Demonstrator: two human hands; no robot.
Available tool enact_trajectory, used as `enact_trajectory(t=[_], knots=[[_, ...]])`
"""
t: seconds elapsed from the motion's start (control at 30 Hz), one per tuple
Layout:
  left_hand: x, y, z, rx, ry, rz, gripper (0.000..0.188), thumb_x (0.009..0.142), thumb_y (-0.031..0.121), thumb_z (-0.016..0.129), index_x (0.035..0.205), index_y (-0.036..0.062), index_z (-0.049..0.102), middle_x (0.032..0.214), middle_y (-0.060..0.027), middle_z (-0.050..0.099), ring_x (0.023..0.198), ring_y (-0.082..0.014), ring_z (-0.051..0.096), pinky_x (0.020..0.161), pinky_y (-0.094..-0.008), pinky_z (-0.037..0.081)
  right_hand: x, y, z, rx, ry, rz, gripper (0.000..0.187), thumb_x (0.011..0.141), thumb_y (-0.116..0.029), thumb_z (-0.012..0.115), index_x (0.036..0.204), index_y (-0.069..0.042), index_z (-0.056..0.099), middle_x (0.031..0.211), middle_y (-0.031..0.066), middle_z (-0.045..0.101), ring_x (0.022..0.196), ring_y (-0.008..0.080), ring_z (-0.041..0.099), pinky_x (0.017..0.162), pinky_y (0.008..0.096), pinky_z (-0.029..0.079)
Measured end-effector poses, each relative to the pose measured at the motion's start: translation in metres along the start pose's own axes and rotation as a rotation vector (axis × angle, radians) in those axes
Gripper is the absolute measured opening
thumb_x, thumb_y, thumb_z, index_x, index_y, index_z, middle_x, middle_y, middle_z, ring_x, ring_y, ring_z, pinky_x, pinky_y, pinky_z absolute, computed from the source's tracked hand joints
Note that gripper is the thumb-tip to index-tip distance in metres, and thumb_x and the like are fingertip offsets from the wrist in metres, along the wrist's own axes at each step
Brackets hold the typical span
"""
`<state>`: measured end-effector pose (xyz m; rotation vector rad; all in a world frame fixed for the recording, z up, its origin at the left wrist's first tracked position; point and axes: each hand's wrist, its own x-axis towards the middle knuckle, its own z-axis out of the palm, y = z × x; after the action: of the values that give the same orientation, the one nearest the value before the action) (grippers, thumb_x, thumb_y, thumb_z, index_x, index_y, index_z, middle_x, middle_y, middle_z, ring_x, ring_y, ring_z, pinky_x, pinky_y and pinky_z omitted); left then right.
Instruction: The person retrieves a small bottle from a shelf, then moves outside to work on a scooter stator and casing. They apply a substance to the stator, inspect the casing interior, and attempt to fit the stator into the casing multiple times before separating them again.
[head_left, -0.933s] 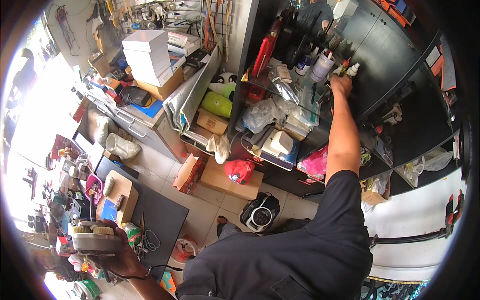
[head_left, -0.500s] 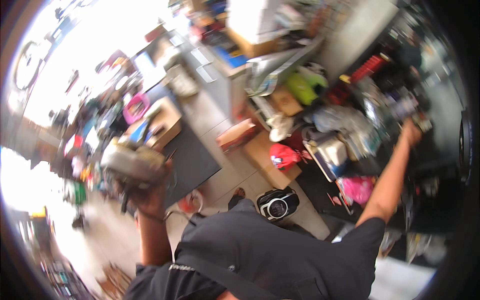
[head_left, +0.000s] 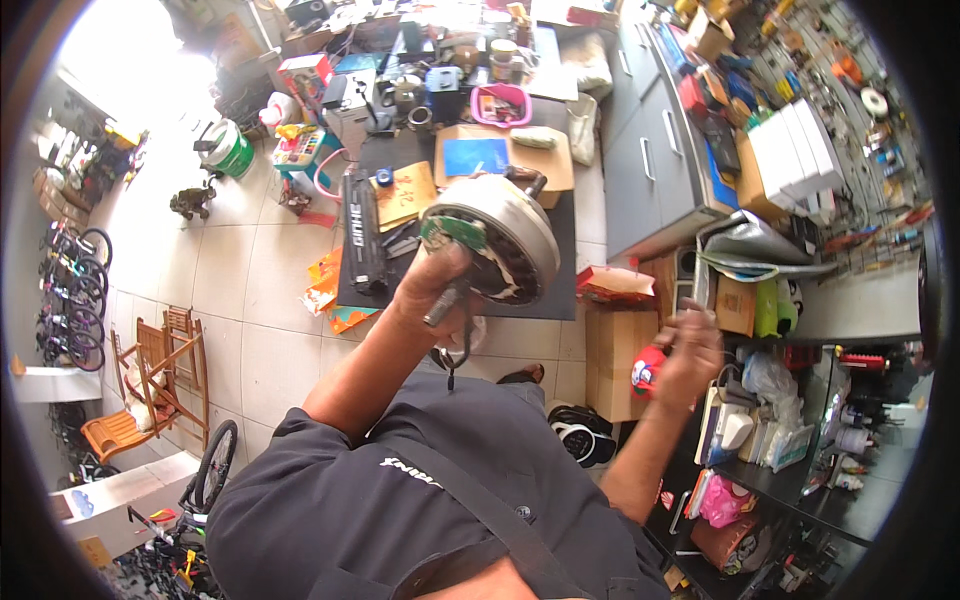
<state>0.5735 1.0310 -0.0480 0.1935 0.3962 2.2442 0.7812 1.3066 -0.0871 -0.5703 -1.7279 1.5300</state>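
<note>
One hand, the left, gripped a round metal drum above the dark worktop; I couldn't tell whether the blurred right hand held anything; farther back, a pink basket held a jumble of small items

Round grey metal housing: open face tilted down-left, green insert exposed, metal stub projecting; held raised before the dark table.

White glare flooded from ten o'clock across the floor, the right hand blurred past three o'clock, and edges bowed toward a dark rim.
</note>
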Motion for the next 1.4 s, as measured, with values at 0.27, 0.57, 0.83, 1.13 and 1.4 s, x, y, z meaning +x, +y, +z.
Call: enact_trajectory(t=[0.27, 0.57, 0.83, 1.13, 1.4], knots=[[-0.070, 0.119, -0.056, 0.333, 0.160, 0.255, 0.106, 0.071, -0.001, 0.092, 0.162, 0.0065, 0.038, 0.143, -0.0141, 0.060, 0.127, -0.0265, 0.064, 0.110, -0.0433, 0.054, -0.053, -0.053, 0.305, 0.730, -0.419, 0.386, 0.064, 0.113, -0.049, 0.051, 0.140, 0.008, 0.059, 0.133, 0.0162, 0.066, 0.124, 0.0228, 0.061, 0.109, 0.0388, 0.048], [-0.173, 0.184, -0.099, 0.623, 0.484, 0.496, 0.101, 0.073, 0.000, 0.095, 0.159, 0.0110, 0.044, 0.135, -0.0099, 0.063, 0.123, -0.0207, 0.064, 0.106, -0.0371, 0.056, -0.116, -0.065, 0.441, 0.601, -0.639, 0.484, 0.060, 0.110, -0.047, 0.054, 0.127, 0.010, 0.063, 0.121, 0.0169, 0.069, 0.108, 0.0240, 0.067, 0.095, 0.0371, 0.055], [-0.278, 0.275, -0.142, 0.197, 0.545, 0.805, 0.099, 0.079, -0.010, 0.086, 0.162, 0.0106, 0.037, 0.140, -0.0137, 0.063, 0.124, -0.0256, 0.066, 0.106, -0.0441, 0.058, -0.200, -0.079, 0.580, 0.377, -1.044, 0.501, 0.061, 0.112, -0.045, 0.053, 0.139, 0.009, 0.059, 0.129, 0.0161, 0.068, 0.117, 0.0215, 0.064, 0.104, 0.0332, 0.048], [-0.417, 0.465, -0.210, 0.980, 0.946, 0.885, 0.100, 0.074, 0.002, 0.096, 0.158, 0.0033, 0.042, 0.132, -0.0120, 0.063, 0.121, -0.0230, 0.066, 0.101, -0.0364, 0.059, -0.344, -0.073, 0.818, 0.817, -1.140, 1.016, 0.063, 0.111, -0.049, 0.043, 0.142, 0.005, 0.053, 0.129, 0.0212, 0.067, 0.120, 0.0334, 0.066, 0.105, 0.0466, 0.053], [-0.525, 0.639, -0.238, 1.125, 1.061, 0.995, 0.104, 0.075, 0.016, 0.099, 0.157, -0.0022, 0.038, 0.138, -0.0150, 0.058, 0.126, -0.0247, 0.064, 0.105, -0.0375, 0.056, -0.455, -0.113, 1.022, 0.843, -1.328, 1.193, 0.070, 0.107, -0.059, 0.041, 0.140, 0.001, 0.054, 0.130, 0.0229, 0.067, 0.120, 0.0376, 0.066, 0.106, 0.0521, 0.053]])
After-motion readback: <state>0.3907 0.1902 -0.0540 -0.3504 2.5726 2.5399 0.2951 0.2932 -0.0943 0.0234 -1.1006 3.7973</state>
